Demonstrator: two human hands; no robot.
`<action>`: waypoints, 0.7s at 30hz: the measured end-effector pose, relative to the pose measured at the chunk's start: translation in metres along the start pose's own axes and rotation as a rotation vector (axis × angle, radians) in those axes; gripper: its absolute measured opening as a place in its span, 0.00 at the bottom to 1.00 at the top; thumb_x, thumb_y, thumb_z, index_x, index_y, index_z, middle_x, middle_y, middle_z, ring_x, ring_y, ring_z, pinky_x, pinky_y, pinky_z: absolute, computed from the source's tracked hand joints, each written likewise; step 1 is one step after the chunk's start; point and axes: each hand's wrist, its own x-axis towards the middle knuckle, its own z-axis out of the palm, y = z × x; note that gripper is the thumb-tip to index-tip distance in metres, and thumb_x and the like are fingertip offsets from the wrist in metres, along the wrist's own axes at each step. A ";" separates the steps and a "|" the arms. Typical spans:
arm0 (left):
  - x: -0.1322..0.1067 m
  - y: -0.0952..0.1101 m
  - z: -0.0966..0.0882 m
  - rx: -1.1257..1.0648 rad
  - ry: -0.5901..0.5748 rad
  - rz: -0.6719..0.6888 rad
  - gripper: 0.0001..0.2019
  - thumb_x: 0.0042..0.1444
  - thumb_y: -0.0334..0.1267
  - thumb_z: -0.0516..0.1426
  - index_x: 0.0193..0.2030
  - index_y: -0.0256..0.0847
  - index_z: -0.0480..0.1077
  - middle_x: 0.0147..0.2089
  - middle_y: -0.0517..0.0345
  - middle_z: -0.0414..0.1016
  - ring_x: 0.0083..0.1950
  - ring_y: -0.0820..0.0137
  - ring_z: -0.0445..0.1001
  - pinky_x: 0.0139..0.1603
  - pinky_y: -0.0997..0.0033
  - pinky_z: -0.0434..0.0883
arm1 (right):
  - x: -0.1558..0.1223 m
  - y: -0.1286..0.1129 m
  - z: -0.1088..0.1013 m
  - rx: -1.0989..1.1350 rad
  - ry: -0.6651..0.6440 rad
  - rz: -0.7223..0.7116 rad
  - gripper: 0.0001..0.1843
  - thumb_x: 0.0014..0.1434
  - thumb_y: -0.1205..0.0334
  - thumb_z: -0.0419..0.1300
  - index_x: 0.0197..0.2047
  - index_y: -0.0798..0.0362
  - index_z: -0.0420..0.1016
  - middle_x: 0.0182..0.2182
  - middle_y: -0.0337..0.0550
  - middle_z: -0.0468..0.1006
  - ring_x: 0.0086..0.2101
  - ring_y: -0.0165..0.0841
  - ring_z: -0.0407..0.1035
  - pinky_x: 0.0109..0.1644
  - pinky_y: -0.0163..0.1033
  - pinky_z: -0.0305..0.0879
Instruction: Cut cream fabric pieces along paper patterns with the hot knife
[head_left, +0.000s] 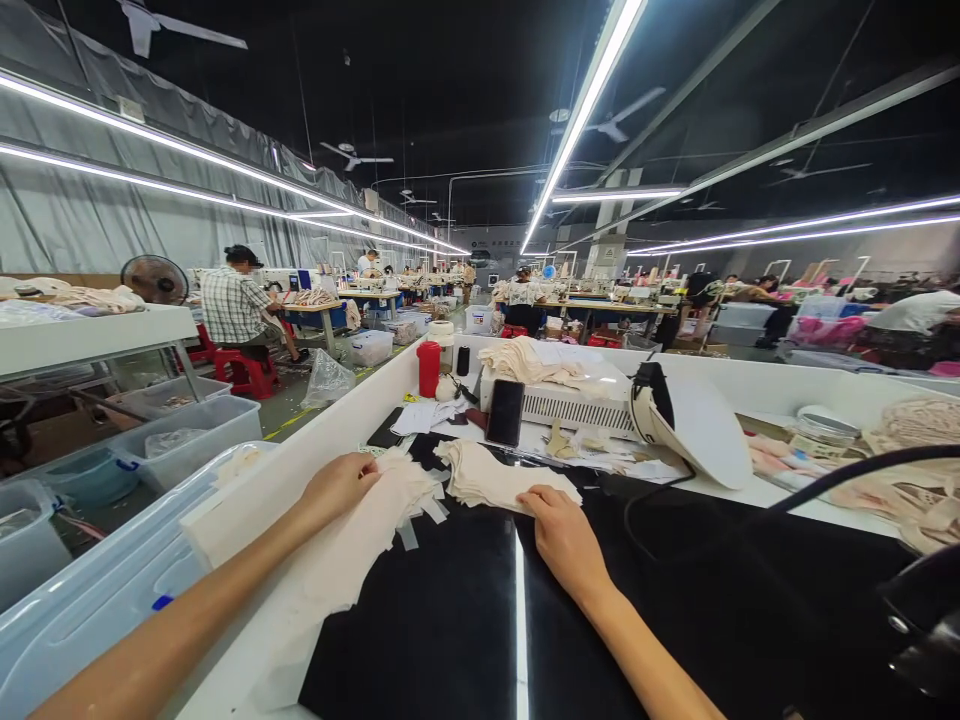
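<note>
A long pile of cream fabric pieces [352, 560] runs along the left edge of the black work surface [450, 620], with pale translucent strips sticking out at its far right side. My left hand [346, 488] is at the far end of this pile, fingers curled and pinching the fabric at its edge. To the right, a smaller stack of cream cut pieces [487, 475] lies on the black surface. My right hand [561, 530] grips the near right end of that stack, its thumb underneath out of sight.
Behind the stacks are a smartphone [505, 412], a red bottle [429, 369], a white vented box [577, 410] and a white visor [701, 425]. A black cable [847, 475] arches at right. Plastic bins [187, 420] stand left; people sit at sewing tables beyond.
</note>
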 end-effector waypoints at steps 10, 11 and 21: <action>-0.005 0.033 -0.027 -0.518 0.037 -0.050 0.17 0.66 0.52 0.55 0.34 0.40 0.67 0.29 0.64 0.65 0.29 0.72 0.66 0.29 0.72 0.65 | 0.002 -0.008 -0.008 0.500 0.063 0.016 0.18 0.64 0.66 0.52 0.46 0.50 0.83 0.48 0.53 0.80 0.53 0.48 0.71 0.63 0.58 0.63; -0.011 0.041 -0.027 -0.568 -0.007 -0.052 0.17 0.64 0.53 0.54 0.31 0.42 0.65 0.28 0.65 0.63 0.28 0.71 0.65 0.27 0.73 0.62 | 0.002 -0.014 -0.011 0.573 0.059 0.034 0.16 0.66 0.62 0.53 0.47 0.49 0.82 0.49 0.53 0.80 0.54 0.48 0.70 0.64 0.57 0.63; -0.044 0.101 0.000 -0.864 -0.385 -0.049 0.13 0.49 0.51 0.56 0.29 0.43 0.63 0.26 0.65 0.65 0.26 0.70 0.66 0.25 0.73 0.62 | -0.010 -0.088 -0.020 1.311 -0.642 0.301 0.48 0.57 0.17 0.43 0.34 0.58 0.76 0.31 0.54 0.81 0.32 0.37 0.77 0.33 0.39 0.71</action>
